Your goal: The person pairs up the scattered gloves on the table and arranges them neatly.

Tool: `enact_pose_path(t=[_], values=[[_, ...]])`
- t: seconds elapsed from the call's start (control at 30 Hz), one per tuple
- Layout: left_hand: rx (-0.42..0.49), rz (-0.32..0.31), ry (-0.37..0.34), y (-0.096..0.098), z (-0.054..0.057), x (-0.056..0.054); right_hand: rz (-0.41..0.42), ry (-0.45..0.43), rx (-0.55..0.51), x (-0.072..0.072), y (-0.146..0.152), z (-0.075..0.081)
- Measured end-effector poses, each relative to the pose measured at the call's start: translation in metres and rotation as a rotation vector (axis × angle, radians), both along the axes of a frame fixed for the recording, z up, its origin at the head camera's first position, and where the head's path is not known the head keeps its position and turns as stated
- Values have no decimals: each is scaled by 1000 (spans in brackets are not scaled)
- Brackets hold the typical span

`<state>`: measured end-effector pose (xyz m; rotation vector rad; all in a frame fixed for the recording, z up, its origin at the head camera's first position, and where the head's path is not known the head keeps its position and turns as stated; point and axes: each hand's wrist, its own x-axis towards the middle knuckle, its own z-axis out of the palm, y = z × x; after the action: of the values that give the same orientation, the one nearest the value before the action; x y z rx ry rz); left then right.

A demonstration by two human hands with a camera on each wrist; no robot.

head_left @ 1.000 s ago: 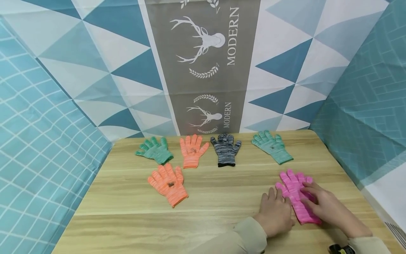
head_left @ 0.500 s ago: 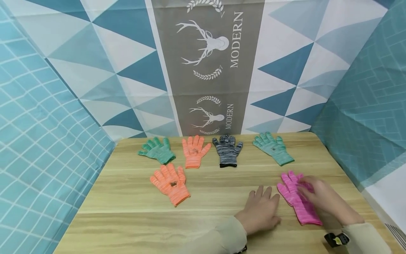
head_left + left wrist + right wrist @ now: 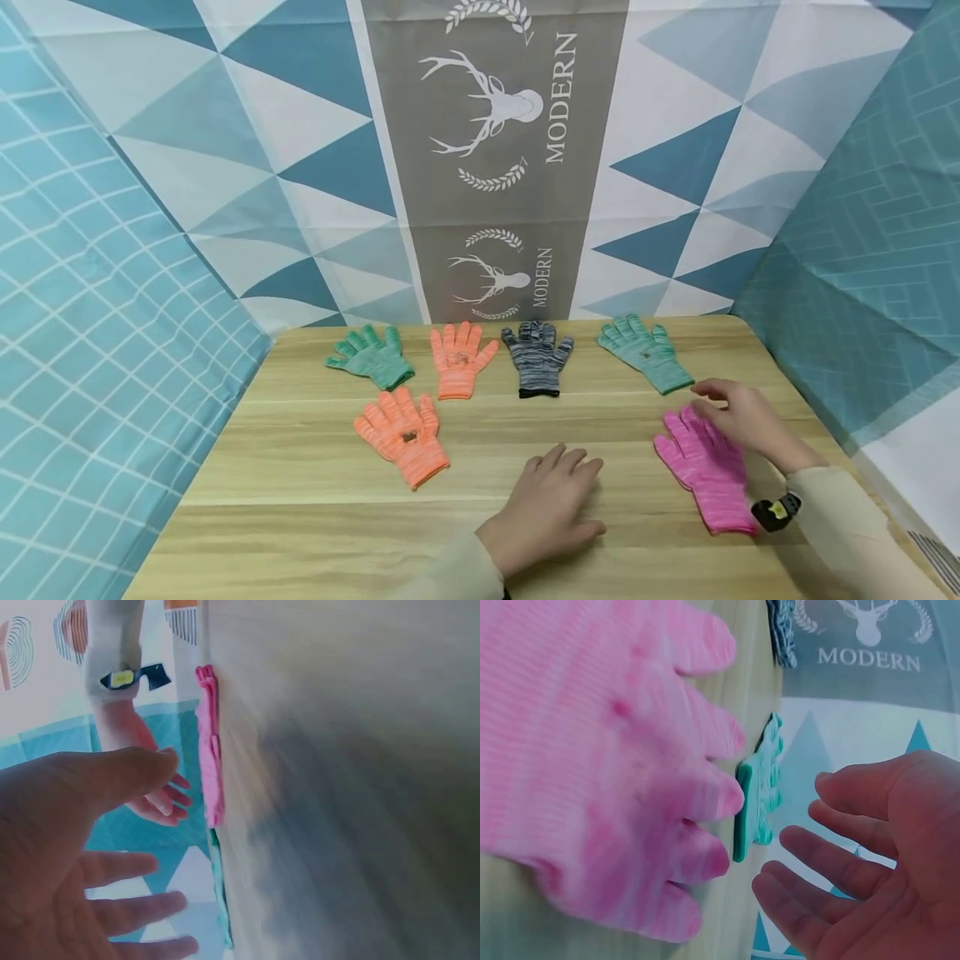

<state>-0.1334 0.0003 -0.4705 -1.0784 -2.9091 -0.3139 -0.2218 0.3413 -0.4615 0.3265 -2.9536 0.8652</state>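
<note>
While the pink glove (image 3: 707, 479) lay flat on the right side of the wooden table (image 3: 352, 533), its fingers pointed to the back and a little to the left. Its long way ran from the cuff at the near end up to those fingers. The right hand (image 3: 742, 418) was up over the glove's far end, its fingers loosely bent, and it held nothing. The left hand (image 3: 546, 510) was off to the left, well apart from the glove, with its fingers spread and nothing in them. Farther back, a green glove (image 3: 647, 353) leaned more to the left, its cuff near the right hand.
</note>
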Motion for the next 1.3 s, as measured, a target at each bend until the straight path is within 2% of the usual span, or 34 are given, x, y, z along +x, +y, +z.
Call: enact_pose_path(t=[0.23,0.43,0.57,0.67,0.73,0.97,1.17,1.3], values=[[86,45,-24,-37,-7,7,-73,-47,-54,-26,4,2],[136,104,-16,-64,-5,13,-158,-92,-99,-43,12,-3],[141,158,-36,-80,-4,21,-163,-62,-143,-60,7,-12],[164,171,-47,-90,-3,25,-155,-65,-164,-70,1,-18],[189,180,-29,-97,-1,25,-141,-76,-168,-76,-3,-21],[263,242,78,-126,7,7,-91,1,-108,-93,-15,-30],[257,335,80,-150,11,-8,-114,47,-20,-94,-23,-37],[236,374,102,-160,15,-16,-127,33,-19,-94,-23,-34]])
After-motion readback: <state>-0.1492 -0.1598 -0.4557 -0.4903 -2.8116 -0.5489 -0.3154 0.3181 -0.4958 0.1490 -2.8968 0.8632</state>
